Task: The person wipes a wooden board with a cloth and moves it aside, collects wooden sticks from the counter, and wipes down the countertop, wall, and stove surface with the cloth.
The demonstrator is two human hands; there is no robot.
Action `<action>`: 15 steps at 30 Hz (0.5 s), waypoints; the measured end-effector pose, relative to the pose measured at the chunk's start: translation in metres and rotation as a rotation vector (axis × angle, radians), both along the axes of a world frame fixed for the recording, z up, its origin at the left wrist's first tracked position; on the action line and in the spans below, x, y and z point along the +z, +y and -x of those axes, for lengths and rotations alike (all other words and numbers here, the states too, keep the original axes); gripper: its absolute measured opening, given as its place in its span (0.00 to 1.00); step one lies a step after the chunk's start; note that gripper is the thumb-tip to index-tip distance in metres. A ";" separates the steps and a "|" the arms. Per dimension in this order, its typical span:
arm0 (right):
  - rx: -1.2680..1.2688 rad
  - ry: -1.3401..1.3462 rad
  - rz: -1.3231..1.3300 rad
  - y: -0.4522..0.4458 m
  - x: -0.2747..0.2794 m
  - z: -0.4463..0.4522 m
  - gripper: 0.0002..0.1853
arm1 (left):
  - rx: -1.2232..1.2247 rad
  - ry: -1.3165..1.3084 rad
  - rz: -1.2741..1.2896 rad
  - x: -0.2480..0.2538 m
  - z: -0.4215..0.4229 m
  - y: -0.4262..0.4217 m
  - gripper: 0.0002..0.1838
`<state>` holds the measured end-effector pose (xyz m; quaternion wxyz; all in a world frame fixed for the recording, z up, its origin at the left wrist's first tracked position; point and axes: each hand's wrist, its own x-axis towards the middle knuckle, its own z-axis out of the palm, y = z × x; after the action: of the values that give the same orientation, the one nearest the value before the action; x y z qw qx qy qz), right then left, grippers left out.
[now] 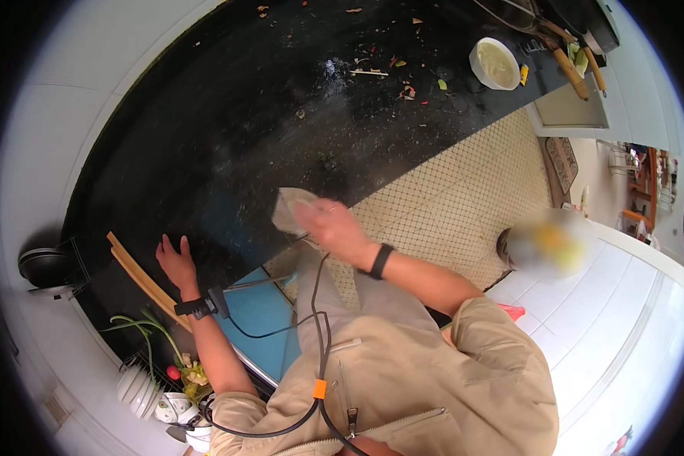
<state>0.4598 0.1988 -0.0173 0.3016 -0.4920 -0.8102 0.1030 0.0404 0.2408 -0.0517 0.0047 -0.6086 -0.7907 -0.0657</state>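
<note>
My right hand point(338, 229) is closed around a pale cloth point(283, 212) at the front edge of the black countertop point(167, 159). The cloth looks slightly blurred, and its lower part is hidden by my fingers. My left hand point(176, 262) is at the left end of the countertop with its fingers apart and nothing in them. Beside it lie long, light wooden strips point(146, 280). Food scraps point(408, 93) and crumbs are scattered across the countertop, with a whitish patch point(332, 76) farther back.
At the far right stand a white bowl point(496, 64) with pale contents and wooden-handled pans point(570, 72). On the left are a dark pan point(47, 266), green onions point(156, 328) and stacked white bowls point(137, 391). A dark cable point(317, 323) hangs before my body.
</note>
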 end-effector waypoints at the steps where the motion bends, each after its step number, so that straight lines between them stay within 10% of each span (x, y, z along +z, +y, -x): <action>1: -0.086 0.003 0.023 0.007 -0.012 -0.024 0.16 | 0.007 0.004 0.004 0.001 0.000 0.001 0.32; 4: -0.325 0.256 0.261 0.050 -0.029 -0.124 0.16 | -0.026 0.031 -0.004 0.002 -0.001 0.003 0.32; 5: -0.390 -0.265 -0.020 0.068 -0.033 -0.162 0.16 | -0.023 0.052 0.014 0.002 0.001 0.004 0.32; 8: -0.511 -0.321 -0.093 0.107 -0.010 -0.230 0.14 | -0.007 0.076 0.041 0.004 0.003 0.004 0.32; 12: -0.518 -0.285 -0.004 0.090 0.020 -0.148 0.15 | 0.027 0.056 0.049 0.010 -0.002 0.006 0.33; 15: -0.060 0.052 -0.029 0.057 0.026 -0.039 0.17 | 0.016 0.034 0.016 0.007 -0.001 0.006 0.33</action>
<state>0.4988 0.2559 0.0091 0.3326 -0.5086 -0.7885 0.0947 0.0413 0.2467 -0.0447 0.0138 -0.6032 -0.7960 -0.0489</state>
